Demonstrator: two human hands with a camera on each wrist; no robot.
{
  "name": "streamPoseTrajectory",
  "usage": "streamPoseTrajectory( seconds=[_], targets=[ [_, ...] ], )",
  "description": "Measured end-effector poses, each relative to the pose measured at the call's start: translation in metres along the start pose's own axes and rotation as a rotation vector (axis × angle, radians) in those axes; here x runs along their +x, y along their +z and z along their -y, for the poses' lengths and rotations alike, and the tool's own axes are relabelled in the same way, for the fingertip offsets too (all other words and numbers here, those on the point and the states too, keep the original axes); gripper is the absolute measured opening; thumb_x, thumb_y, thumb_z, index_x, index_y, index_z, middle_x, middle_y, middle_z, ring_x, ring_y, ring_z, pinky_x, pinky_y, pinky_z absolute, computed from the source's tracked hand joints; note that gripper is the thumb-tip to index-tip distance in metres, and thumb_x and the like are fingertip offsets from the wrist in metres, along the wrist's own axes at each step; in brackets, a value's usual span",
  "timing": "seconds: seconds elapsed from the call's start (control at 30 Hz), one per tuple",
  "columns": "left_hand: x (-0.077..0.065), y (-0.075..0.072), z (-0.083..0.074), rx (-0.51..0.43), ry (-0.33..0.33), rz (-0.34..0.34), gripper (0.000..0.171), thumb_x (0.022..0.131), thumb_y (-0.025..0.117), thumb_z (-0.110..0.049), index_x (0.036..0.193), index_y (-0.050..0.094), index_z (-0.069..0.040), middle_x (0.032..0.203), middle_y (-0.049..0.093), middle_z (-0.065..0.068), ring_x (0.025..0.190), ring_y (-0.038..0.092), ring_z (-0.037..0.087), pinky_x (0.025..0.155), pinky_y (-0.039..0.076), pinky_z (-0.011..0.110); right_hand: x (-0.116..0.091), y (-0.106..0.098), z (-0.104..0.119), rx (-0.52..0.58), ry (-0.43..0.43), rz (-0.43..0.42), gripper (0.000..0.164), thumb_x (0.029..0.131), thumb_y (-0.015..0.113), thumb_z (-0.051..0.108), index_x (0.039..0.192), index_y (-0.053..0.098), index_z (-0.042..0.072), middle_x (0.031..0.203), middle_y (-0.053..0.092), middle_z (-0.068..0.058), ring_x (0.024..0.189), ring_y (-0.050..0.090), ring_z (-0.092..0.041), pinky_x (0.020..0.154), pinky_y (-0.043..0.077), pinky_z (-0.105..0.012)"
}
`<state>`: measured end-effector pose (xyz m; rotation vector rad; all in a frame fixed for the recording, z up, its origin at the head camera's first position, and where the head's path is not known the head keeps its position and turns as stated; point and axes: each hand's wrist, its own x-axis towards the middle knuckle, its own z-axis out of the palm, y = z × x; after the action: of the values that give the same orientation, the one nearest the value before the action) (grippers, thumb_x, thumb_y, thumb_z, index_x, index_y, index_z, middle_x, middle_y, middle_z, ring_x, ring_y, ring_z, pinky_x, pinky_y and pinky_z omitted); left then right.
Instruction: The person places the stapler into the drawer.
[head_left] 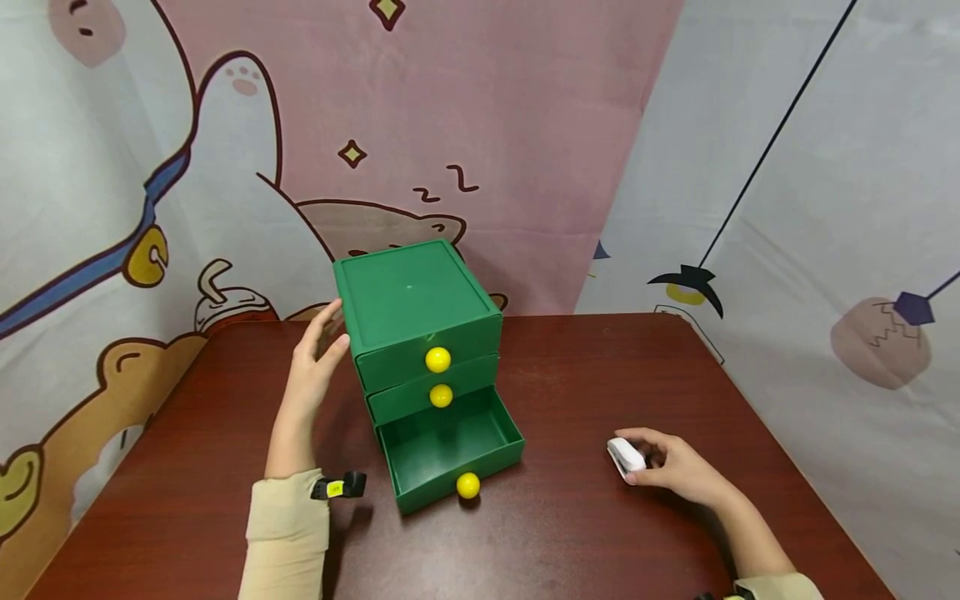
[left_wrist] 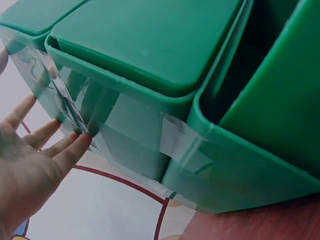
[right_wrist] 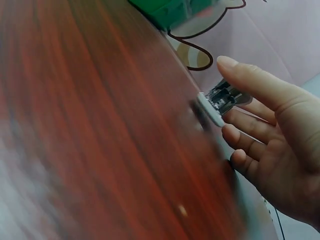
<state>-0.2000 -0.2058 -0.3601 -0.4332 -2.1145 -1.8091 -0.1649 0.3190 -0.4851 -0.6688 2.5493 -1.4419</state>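
Observation:
A green drawer cabinet point(head_left: 416, 292) with round yellow knobs point(head_left: 438, 360) stands on the table. Its bottom drawer point(head_left: 446, 433) is pulled out and has nothing inside; the top two are pushed in. My left hand point(head_left: 317, 354) rests its fingertips against the cabinet's left side, fingers fairly straight, where clear tape point(left_wrist: 185, 140) runs across the green panels. Over to the right, my right hand point(head_left: 671, 465) pinches a small white stapler point(head_left: 625, 458) between thumb and fingers. Metal parts of the stapler point(right_wrist: 220, 100) show in the right wrist view.
The reddish-brown wooden table point(head_left: 570, 533) extends around the cabinet. Behind it hangs a cloth point(head_left: 540, 167) printed with cartoon animals. A black wrist strap point(head_left: 337, 487) sits at my left cuff.

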Motion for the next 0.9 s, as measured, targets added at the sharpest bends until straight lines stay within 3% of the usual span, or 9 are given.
streamPoseTrajectory(
  seconds=[0.17, 0.43, 0.73, 0.9],
  targets=[
    [0.000, -0.001, 0.004, -0.003, -0.003, 0.002, 0.052, 0.098, 0.047, -0.002, 0.148, 0.031, -0.001, 0.146, 0.035, 0.022, 0.136, 0.028, 0.037, 0.102, 0.032, 0.040, 0.006, 0.009, 0.008, -0.008, 0.018, -0.047, 0.058, 0.076, 0.082, 0.014, 0.128, 0.057, 0.002, 0.090, 0.060, -0.010, 0.071, 0.054, -0.016, 0.056, 0.045, -0.028],
    [0.006, -0.006, 0.031, -0.017, -0.005, -0.007, 0.053, 0.099, 0.049, -0.006, 0.150, 0.035, -0.013, 0.147, 0.038, 0.010, 0.136, 0.031, 0.025, 0.104, 0.030, 0.044, 0.025, 0.023, 0.038, -0.008, -0.017, -0.076, 0.062, 0.076, 0.083, 0.018, 0.131, 0.056, 0.007, 0.095, 0.060, -0.008, 0.074, 0.054, -0.020, 0.060, 0.046, -0.029],
    [0.000, -0.001, 0.002, -0.021, 0.008, -0.005, 0.052, 0.099, 0.047, -0.005, 0.149, 0.032, -0.002, 0.147, 0.033, 0.021, 0.136, 0.028, 0.036, 0.104, 0.030, 0.042, 0.053, 0.041, 0.079, -0.009, -0.121, -0.067, 0.062, 0.074, 0.085, 0.017, 0.128, 0.058, 0.008, 0.096, 0.061, -0.004, 0.078, 0.057, -0.021, 0.065, 0.050, -0.032],
    [0.000, 0.000, 0.000, -0.006, -0.003, -0.001, 0.052, 0.099, 0.047, -0.004, 0.148, 0.031, -0.001, 0.147, 0.034, 0.020, 0.136, 0.029, 0.034, 0.104, 0.030, 0.043, 0.068, 0.053, 0.101, 0.011, -0.202, -0.045, 0.058, 0.075, 0.083, 0.010, 0.127, 0.058, 0.007, 0.095, 0.060, -0.005, 0.077, 0.056, -0.021, 0.063, 0.050, -0.032]
  ],
)
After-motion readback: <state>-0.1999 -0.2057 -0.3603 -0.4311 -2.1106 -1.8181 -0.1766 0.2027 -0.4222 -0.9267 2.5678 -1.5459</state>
